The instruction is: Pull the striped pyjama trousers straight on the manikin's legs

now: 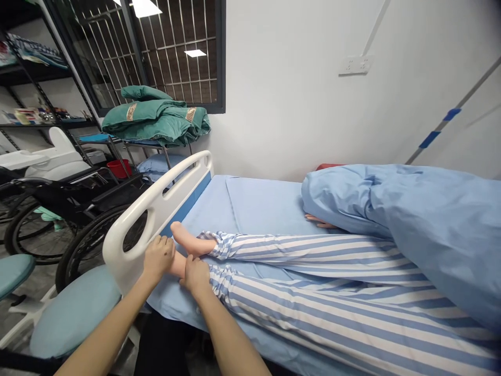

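Note:
My left hand point(158, 256) and my right hand point(197, 277) grip a smooth, pale foot point(178, 265) between them, near the end of a hospital bed. It looks like a care mannequin's foot. A second foot point(190, 242) lies just above, its heel or toes hard to tell apart, and touches my right hand. Both legs wear blue-and-white striped pyjama trousers point(324, 261). A blue blanket point(415, 219) hides the upper body, and a hand point(319, 222) pokes out from under its edge. The bed's pale blue sheet point(254, 201) lies beneath the legs.
A white plastic footboard point(156, 209) stands just left of my hands. Beyond it are a black wheelchair point(78, 209) and a round teal stool seat point(74, 313). A green quilt point(154, 117) sits on a rack by the barred window point(176, 47).

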{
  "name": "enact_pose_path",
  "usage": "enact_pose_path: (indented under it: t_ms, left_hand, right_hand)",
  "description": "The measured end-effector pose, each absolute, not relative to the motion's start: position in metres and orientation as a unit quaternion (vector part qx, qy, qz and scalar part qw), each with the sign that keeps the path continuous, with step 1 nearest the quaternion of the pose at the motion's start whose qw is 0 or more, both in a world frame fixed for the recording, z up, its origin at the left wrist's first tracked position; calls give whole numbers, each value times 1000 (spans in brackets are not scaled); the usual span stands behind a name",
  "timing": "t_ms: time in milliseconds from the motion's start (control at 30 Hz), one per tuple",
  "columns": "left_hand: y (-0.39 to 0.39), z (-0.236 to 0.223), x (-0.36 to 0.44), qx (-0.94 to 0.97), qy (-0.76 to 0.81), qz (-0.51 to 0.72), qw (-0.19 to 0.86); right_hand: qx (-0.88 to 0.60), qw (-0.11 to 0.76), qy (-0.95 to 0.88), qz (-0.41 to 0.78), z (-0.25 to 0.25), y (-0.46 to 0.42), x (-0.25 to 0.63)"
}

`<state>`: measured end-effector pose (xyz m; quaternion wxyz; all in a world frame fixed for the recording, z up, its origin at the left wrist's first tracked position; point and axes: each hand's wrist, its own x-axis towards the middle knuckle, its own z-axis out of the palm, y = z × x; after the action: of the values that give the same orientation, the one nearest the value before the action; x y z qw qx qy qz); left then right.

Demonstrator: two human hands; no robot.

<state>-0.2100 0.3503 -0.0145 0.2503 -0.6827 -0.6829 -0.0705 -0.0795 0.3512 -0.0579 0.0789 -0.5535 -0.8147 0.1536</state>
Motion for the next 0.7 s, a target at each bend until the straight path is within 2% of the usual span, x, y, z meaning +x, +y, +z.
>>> enact_pose_path:
  t_ms: [300, 533, 700]
  left_hand:
    - [338, -27, -207, -598, -736, -183, 261]
    - [341, 1, -215, -636, -739, -3, 221]
    - [354, 24, -212, -681, -713, 88, 143]
  right_hand:
    - [-546, 101, -820, 143, -61, 349, -79]
    - [-547, 98, -819, 139, -60, 348, -80]
    - [-549, 88, -819, 139, -59, 348, -79]
